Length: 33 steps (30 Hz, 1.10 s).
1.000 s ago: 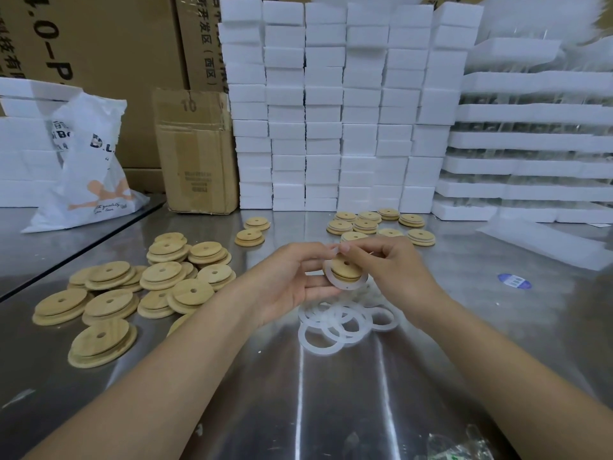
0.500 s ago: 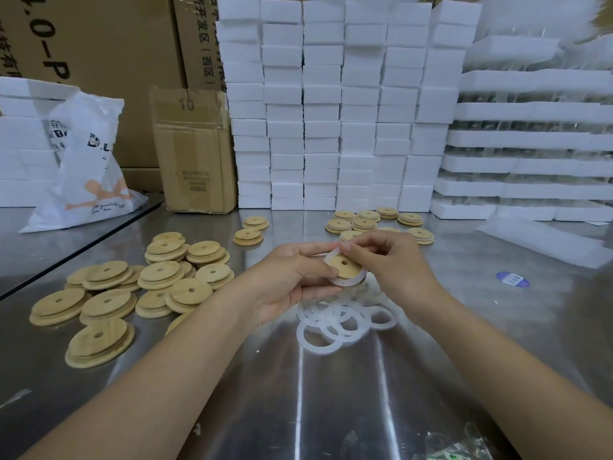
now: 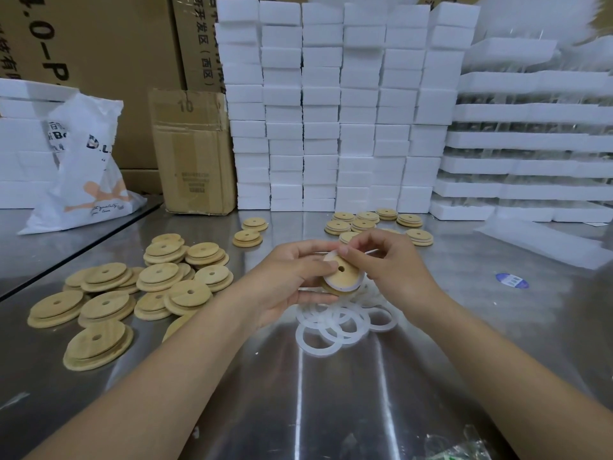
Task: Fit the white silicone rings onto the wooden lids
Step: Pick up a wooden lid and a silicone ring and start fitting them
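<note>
On wooden lid, ring partly behind left hand, right hand.

Steel table with lids, rings

Head cam, wide-angle, fwd/down, close over left hand, right hand, table.

We count two hands, the left hand and the right hand, with one wooden lid and one white ring between them. Just under that lid lie about seven loose rings, all overlapped. To its left we count about twelve heaped lids. Behind it sit two lids and about eight more lids. Farther behind stand six stacks of white blocks, one box and one bag.
</note>
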### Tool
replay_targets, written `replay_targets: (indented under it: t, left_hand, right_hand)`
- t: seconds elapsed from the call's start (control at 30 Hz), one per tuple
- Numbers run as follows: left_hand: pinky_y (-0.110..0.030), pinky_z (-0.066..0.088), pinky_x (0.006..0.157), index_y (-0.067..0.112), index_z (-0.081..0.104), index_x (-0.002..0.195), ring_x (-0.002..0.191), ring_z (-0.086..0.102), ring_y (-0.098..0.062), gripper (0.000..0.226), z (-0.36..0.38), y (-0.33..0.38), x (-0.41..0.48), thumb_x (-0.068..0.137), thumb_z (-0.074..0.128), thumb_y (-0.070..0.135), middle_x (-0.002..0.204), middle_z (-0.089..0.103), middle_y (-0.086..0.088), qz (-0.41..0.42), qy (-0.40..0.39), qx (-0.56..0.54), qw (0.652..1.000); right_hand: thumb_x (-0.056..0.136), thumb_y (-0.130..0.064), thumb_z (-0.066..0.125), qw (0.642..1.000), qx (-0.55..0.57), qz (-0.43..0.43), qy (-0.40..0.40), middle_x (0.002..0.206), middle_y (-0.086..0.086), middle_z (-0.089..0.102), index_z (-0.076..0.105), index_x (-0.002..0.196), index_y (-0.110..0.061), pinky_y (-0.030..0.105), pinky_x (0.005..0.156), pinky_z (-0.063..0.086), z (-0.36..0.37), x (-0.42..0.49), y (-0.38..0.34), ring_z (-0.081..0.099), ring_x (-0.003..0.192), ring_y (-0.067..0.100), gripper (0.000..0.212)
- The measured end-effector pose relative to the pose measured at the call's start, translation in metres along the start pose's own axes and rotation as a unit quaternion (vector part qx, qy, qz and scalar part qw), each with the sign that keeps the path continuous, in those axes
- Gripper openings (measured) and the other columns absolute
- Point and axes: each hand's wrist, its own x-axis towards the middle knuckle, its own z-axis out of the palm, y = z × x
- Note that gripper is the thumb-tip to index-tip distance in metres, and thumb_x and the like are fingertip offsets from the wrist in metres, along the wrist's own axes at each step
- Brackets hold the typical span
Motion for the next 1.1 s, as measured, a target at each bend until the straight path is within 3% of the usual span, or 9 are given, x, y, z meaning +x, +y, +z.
replay_targets:
  t: [0.33,0.7,0.83,1.0,1.1]
  left_hand:
    - [-0.047,0.068,0.085,0.018,0.076,0.126,0.112,0.078,-0.028,0.026,-0.001,0.000,0.001,0.108,0.060,0.008,0.120,0.080,-0.010,0.003,-0.005,0.011,1.000]
    - [-0.051,0.066,0.088,0.021,0.078,0.120,0.115,0.077,-0.028,0.024,-0.002,-0.001,0.001,0.110,0.059,0.012,0.122,0.079,-0.010,0.022,0.006,0.025,0.999]
    - [-0.054,0.065,0.091,0.021,0.078,0.118,0.114,0.077,-0.028,0.023,-0.001,-0.001,-0.001,0.109,0.059,0.013,0.120,0.080,-0.009,0.037,0.017,0.034,0.999]
    - [-0.048,0.067,0.087,0.018,0.075,0.123,0.114,0.077,-0.025,0.021,0.000,0.002,-0.003,0.109,0.061,0.012,0.119,0.081,-0.005,0.062,0.033,0.040,0.997]
    - [-0.050,0.064,0.094,0.022,0.075,0.123,0.117,0.075,-0.026,0.021,0.002,0.004,-0.003,0.108,0.062,0.014,0.122,0.080,0.000,0.102,0.054,0.045,0.992]
  right_hand:
    - [0.093,-0.019,0.080,1.000,-0.015,-0.003,0.000,0.085,0.006,0.076,0.076,0.086,-0.009,0.011,0.062,0.046,-0.001,0.001,0.000,0.062,0.069,0.000,0.013]
    - [0.095,-0.020,0.079,1.000,-0.002,-0.006,-0.007,0.077,-0.006,0.072,0.075,0.085,-0.010,0.009,0.059,0.044,0.000,0.002,-0.002,0.059,0.064,-0.004,0.015]
    - [0.096,-0.024,0.078,1.000,-0.010,-0.009,-0.007,0.076,-0.009,0.072,0.075,0.083,-0.013,0.009,0.060,0.045,0.000,0.000,-0.002,0.060,0.064,-0.005,0.017]
    - [0.096,-0.026,0.076,1.000,-0.006,-0.013,-0.003,0.077,-0.011,0.073,0.075,0.082,-0.017,0.009,0.061,0.046,0.001,0.000,-0.005,0.060,0.065,-0.006,0.017]
    - [0.097,-0.027,0.076,0.999,0.020,-0.033,0.003,0.077,-0.012,0.073,0.075,0.084,-0.018,0.009,0.062,0.046,0.000,0.000,-0.011,0.060,0.065,-0.003,0.016]
